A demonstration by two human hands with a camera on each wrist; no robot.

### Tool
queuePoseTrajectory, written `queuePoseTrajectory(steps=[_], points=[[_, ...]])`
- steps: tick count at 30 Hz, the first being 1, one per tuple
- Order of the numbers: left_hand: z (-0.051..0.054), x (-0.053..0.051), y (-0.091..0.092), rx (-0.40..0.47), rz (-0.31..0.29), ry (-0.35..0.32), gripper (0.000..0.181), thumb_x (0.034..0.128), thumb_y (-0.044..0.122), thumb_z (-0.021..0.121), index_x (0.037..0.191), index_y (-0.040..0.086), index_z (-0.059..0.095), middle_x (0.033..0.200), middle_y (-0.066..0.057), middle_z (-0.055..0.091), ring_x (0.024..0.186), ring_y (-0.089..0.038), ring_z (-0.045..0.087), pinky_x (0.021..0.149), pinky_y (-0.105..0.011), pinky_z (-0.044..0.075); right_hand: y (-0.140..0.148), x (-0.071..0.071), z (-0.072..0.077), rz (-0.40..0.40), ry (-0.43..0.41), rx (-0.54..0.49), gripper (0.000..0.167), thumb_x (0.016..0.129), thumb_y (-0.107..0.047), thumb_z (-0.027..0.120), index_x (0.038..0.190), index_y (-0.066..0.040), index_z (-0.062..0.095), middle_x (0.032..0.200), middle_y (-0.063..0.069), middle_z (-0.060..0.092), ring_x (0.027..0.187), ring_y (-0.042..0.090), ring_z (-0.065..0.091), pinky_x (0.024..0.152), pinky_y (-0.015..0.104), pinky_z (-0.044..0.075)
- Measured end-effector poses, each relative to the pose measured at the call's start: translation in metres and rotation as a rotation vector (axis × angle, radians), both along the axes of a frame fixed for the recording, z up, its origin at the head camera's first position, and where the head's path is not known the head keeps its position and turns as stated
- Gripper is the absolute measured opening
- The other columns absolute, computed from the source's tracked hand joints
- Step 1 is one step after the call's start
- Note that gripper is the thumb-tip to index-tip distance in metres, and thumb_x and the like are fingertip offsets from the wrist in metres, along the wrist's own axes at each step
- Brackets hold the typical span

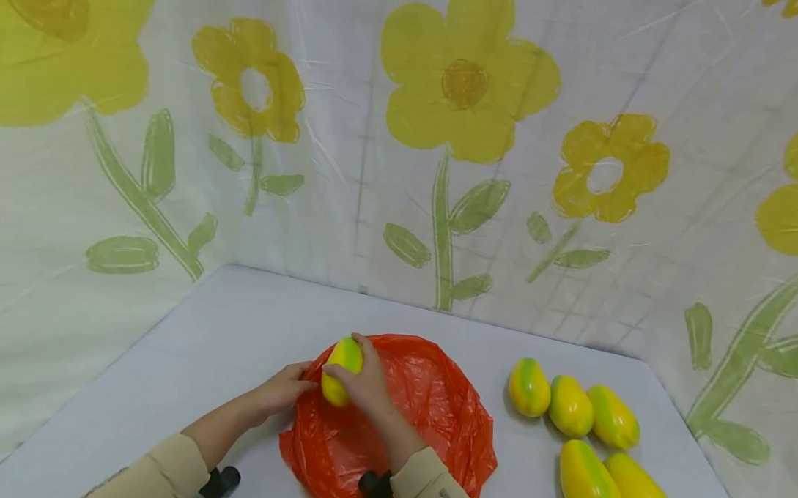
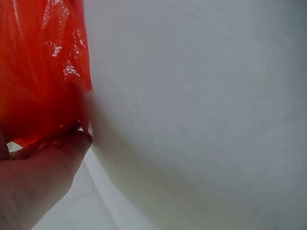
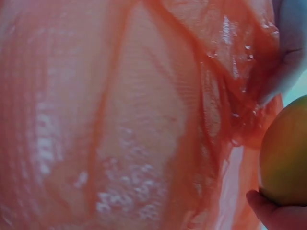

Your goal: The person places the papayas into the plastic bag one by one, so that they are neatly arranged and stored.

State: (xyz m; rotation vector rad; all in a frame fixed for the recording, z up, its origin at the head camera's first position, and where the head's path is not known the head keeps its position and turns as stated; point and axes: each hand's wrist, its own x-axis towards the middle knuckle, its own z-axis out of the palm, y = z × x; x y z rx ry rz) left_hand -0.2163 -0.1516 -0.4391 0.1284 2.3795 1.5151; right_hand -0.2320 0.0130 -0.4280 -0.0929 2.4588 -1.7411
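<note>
A red plastic bag [image 1: 427, 382] is spread open in a round shape on the table, its rim crumpled. My right hand [image 1: 371, 380] grips a yellow mango [image 1: 343, 364] with a green stripe, over the left part of the bag's opening. Part of that mango [image 3: 288, 153] also shows at the right edge of the right wrist view, with a fingertip under it. At the bag's left rim, my left hand [image 1: 283, 388] pinches the plastic, thumb on the inner side. The left wrist view has those fingers [image 2: 53, 158] against the bag's outside.
To the right of the bag, several yellow-green mangoes [image 1: 572, 407] lie in a loose group on the white table [image 1: 238, 324]. A curtain [image 1: 334, 203] printed with yellow flowers hangs behind the table's back edge. Through the red plastic shows a mesh-like pattern [image 3: 43, 96].
</note>
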Motion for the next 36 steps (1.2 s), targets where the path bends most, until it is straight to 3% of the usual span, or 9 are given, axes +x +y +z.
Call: queuePoseTrajectory(steps=[17, 31, 36], points=[[0.000, 0.000, 0.001, 0.007, 0.009, -0.003, 0.037, 0.0910, 0.010, 0.050, 0.127, 0.002, 0.051, 0.115, -0.008, 0.060, 0.097, -0.017, 0.056, 0.088, -0.040, 0.053, -0.004, -0.004, -0.016, 0.030, -0.052, 0.030, 0.075, 0.074, -0.032, 0.074, 0.138, -0.020, 0.036, 0.122, 0.007, 0.049, 0.102, 0.023, 0.049, 0.078, 0.040, 0.054], [-0.005, -0.002, 0.000, 0.018, -0.019, 0.002, 0.038, 0.0914, 0.010, 0.049, 0.129, 0.001, 0.049, 0.116, -0.010, 0.059, 0.096, -0.018, 0.056, 0.088, -0.041, 0.053, -0.003, -0.005, -0.021, 0.059, -0.068, 0.063, 0.078, 0.075, -0.034, 0.073, 0.140, -0.019, 0.033, 0.121, 0.008, 0.049, 0.103, 0.025, 0.049, 0.078, 0.042, 0.055], [-0.006, -0.003, 0.002, 0.005, -0.002, 0.008, 0.038, 0.0911, 0.009, 0.049, 0.128, 0.002, 0.050, 0.115, -0.009, 0.060, 0.096, -0.017, 0.056, 0.087, -0.041, 0.053, -0.003, -0.006, -0.020, 0.053, -0.079, 0.064, 0.079, 0.075, -0.034, 0.074, 0.140, -0.018, 0.032, 0.121, 0.008, 0.049, 0.104, 0.025, 0.049, 0.078, 0.042, 0.055]])
